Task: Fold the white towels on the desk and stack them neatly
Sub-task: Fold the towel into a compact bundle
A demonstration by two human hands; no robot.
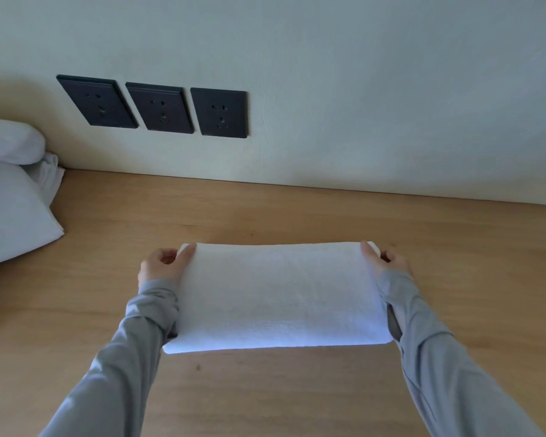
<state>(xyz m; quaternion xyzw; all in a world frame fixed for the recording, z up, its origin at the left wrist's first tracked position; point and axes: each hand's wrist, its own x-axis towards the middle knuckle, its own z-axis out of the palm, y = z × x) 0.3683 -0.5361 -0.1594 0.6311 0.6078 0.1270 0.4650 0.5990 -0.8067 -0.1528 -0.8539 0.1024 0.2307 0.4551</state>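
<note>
A white towel [278,294] lies folded into a wide rectangle in the middle of the wooden desk [297,209]. My left hand [163,266] pinches its far left corner, thumb on top. My right hand [386,261] pinches the far right corner in the same way. Both forearms, in grey sleeves, run along the towel's short sides. The far edge of the towel is held a little off the desk; the near edge rests flat.
White pillows and bedding [13,197] press against the desk's left edge. Three dark wall sockets [158,107] sit on the pale wall behind the desk. Bare wood shows to the right of the towel and in front of it.
</note>
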